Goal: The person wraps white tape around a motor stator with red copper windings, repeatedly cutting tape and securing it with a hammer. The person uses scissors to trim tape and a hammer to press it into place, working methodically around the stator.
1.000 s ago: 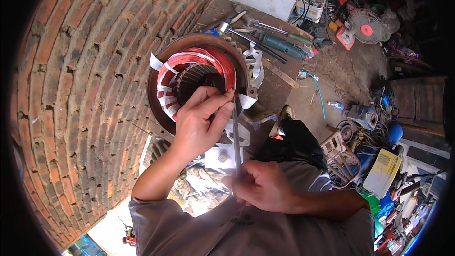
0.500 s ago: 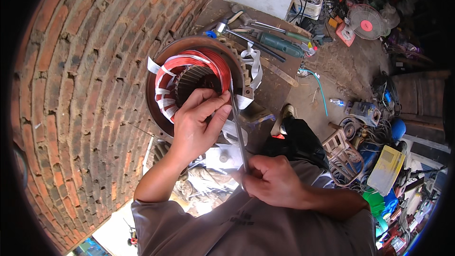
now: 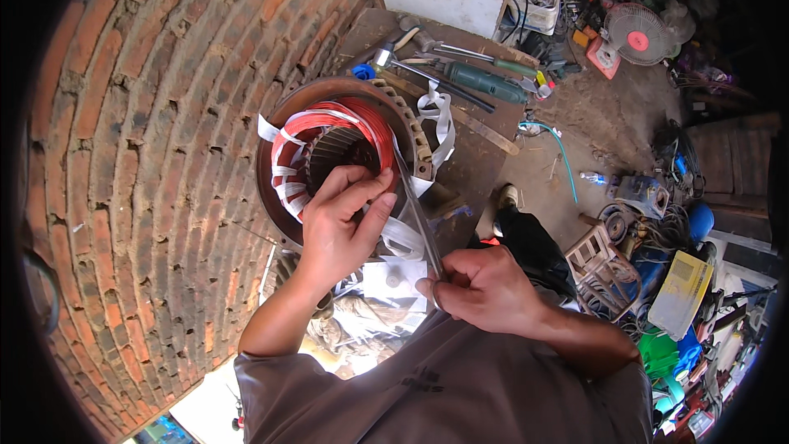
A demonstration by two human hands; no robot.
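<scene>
Stator [image 3: 398, 107] w/ red coil [image 3: 374, 122] nr tabletop [image 3: 478, 171] edge by brick wall [image 3: 164, 156]; L hand [image 3: 339, 218] fingers narrow at coil, can't tell if gripping; R hand [image 3: 486, 289] fingers round metal rod [image 3: 417, 218].

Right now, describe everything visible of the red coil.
The red coil is a ring of many thin strands, apparently wire, inside a round brown housing. White strips wrap its left side; the upper right is mostly bare. The left hand appears to touch its right side, near a dark bar held by the right hand.
</scene>
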